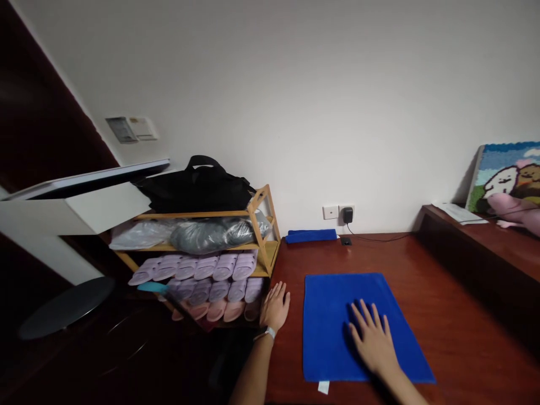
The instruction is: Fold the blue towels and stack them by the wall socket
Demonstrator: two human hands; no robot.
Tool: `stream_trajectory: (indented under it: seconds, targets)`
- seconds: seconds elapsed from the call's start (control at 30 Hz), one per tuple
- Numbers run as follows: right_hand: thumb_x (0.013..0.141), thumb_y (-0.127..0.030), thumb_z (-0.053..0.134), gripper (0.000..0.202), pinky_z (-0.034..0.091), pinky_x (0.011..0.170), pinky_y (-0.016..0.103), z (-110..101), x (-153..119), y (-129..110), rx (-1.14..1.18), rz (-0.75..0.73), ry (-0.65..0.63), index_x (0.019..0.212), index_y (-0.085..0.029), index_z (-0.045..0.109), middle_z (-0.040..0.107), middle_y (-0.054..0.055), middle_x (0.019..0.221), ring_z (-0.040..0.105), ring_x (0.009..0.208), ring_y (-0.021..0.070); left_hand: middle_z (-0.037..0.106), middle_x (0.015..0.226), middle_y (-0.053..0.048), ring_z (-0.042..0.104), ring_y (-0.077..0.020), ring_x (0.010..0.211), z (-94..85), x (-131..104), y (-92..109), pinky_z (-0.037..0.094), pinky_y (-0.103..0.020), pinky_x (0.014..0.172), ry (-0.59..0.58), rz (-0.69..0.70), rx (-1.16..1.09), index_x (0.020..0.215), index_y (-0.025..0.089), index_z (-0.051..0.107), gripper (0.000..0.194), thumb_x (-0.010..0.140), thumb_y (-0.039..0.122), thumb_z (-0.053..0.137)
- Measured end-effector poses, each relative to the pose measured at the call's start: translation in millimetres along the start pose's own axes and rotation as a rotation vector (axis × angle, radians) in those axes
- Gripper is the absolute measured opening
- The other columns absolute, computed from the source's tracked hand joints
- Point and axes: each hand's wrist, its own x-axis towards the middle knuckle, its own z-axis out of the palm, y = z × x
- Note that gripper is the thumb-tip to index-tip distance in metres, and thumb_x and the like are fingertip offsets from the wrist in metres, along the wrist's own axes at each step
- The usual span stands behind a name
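Note:
A blue cloth [327,320] is spread out on the reddish-brown desk [455,315], with a white tag at its near edge. Over its right half is my right hand [373,340], fingers spread and palm down; whether it presses on the cloth or hovers just above, I cannot tell. My left hand [275,308], with a watch on the wrist, rests at the desk's left edge, apart from the cloth. Its fingers are stretched out and nothing is in them. A second blue cloth [311,235], folded narrow, lies at the back of the desk against the wall.
Left of the desk stands a wooden rack [264,236] with slippers [206,267], plastic-wrapped items and a black bag [202,188]. A black charger [347,215] is plugged into the wall, its cable trailing right. The raised ledge at right holds a pink plush toy [517,211] and a picture [508,171].

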Motion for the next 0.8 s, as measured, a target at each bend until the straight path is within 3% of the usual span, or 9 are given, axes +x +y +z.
stream_trajectory:
  seconds: [0.1, 0.2, 0.37, 0.6, 0.7, 0.8]
  targets:
    - [0.095, -0.076, 0.028, 0.074, 0.011, 0.128, 0.068, 15.8, -44.7, -12.0, 0.027, 0.005, 0.009, 0.162, -0.046, 0.03, 0.029, -0.009, 0.169, 0.014, 0.16, 0.035, 0.057, 0.156, -0.008, 0.048, -0.0244, 0.147, 0.9, 1.3, -1.8, 0.037, -0.046, 0.125, 0.001, 0.009, 0.001, 0.148, 0.02, 0.058, 0.053, 0.105, 0.041, 0.035]
    - [0.094, -0.078, 0.028, 0.075, 0.009, 0.128, 0.067, 8.9, -54.8, -2.4, 0.029, 0.009, 0.004, 0.162, -0.046, 0.029, 0.027, -0.009, 0.17, 0.014, 0.16, 0.0348, 0.057, 0.155, -0.009, 0.05, -0.0247, 0.146, 3.5, 3.6, -5.3, 0.038, -0.044, 0.124, 0.001, 0.013, 0.014, 0.146, 0.019, 0.059, 0.055, 0.104, 0.043, 0.033]
    - [0.096, -0.076, 0.03, 0.072, 0.01, 0.128, 0.065, -18.2, -29.7, 46.7, 0.003, 0.05, -0.027, 0.161, -0.045, 0.029, 0.025, -0.008, 0.171, 0.017, 0.16, 0.0332, 0.058, 0.154, -0.009, 0.051, -0.024, 0.145, 12.1, 9.5, -13.3, 0.038, -0.042, 0.124, 0.018, 0.022, 0.032, 0.145, 0.016, 0.059, 0.057, 0.103, 0.044, 0.033]
    - [0.098, -0.072, 0.032, 0.07, 0.01, 0.128, 0.063, -38.7, 21.6, 127.4, -0.079, 0.111, -0.056, 0.162, -0.045, 0.027, 0.025, -0.007, 0.172, 0.016, 0.16, 0.0303, 0.056, 0.155, -0.011, 0.05, -0.0242, 0.146, 12.0, 11.4, -14.3, 0.038, -0.043, 0.124, 0.002, 0.028, 0.056, 0.146, 0.013, 0.059, 0.059, 0.103, 0.043, 0.032]
    - [0.1, -0.069, 0.032, 0.067, 0.01, 0.129, 0.06, -55.6, 48.5, 147.8, -0.094, 0.104, -0.113, 0.162, -0.044, 0.026, 0.024, -0.008, 0.172, 0.015, 0.161, 0.0285, 0.056, 0.155, -0.012, 0.051, -0.0247, 0.145, 9.8, 11.8, -12.9, 0.039, -0.044, 0.124, -0.01, 0.029, 0.058, 0.146, 0.011, 0.059, 0.06, 0.103, 0.043, 0.032]
    - [0.101, -0.065, 0.033, 0.067, 0.01, 0.129, 0.059, -68.4, 60.0, 151.3, -0.111, 0.107, -0.129, 0.163, -0.041, 0.027, 0.025, -0.005, 0.173, 0.016, 0.161, 0.0285, 0.056, 0.155, -0.013, 0.05, -0.0246, 0.146, 8.8, 12.7, -12.1, 0.038, -0.045, 0.124, -0.005, 0.028, 0.054, 0.145, 0.01, 0.059, 0.059, 0.103, 0.041, 0.032]
